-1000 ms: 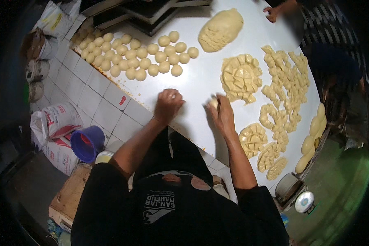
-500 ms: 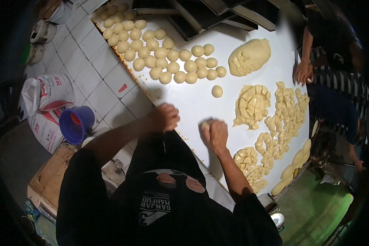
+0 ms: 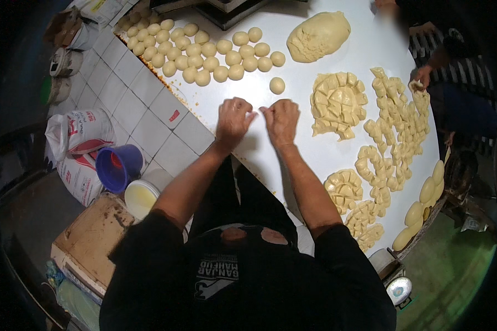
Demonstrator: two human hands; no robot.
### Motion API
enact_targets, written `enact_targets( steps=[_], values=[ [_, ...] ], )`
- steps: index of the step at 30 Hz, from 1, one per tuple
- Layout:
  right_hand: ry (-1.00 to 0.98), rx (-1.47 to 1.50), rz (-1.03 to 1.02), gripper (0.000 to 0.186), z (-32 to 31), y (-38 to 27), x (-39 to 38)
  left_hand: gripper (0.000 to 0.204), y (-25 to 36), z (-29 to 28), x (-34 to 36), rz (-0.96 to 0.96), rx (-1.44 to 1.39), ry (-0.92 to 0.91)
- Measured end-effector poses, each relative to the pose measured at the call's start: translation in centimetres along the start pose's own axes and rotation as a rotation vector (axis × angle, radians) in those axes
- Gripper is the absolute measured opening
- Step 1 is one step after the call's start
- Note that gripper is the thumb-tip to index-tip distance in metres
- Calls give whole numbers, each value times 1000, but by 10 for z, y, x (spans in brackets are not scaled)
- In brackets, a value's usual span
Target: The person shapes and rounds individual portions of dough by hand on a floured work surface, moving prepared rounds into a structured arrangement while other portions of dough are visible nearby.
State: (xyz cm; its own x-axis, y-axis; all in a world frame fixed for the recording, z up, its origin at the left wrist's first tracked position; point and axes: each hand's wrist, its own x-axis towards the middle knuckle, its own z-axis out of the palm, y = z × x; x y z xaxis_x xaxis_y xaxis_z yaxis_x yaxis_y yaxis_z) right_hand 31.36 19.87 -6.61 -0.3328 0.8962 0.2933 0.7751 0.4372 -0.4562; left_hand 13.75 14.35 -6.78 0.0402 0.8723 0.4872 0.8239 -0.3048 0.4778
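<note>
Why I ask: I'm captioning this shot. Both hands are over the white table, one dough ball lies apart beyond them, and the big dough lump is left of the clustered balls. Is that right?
Not quite: the big dough lump is right of the clustered balls, as the head view shows. The rest stands.

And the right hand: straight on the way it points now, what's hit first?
Most likely the lone dough ball just ahead of the right hand. Its height over the white table is hard to judge, so it might pass above.
</note>
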Motion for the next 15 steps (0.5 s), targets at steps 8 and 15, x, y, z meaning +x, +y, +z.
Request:
enact_targets(
  steps=[8, 15],
  values=[
    [-54, 88, -108, 24, -22, 16, -5, 36, -8, -26, -24, -356, 66, -194],
    [-271, 80, -74, 41, -61, 29, -61, 109, -7, -81, -50, -662, -545, -171]
  ],
)
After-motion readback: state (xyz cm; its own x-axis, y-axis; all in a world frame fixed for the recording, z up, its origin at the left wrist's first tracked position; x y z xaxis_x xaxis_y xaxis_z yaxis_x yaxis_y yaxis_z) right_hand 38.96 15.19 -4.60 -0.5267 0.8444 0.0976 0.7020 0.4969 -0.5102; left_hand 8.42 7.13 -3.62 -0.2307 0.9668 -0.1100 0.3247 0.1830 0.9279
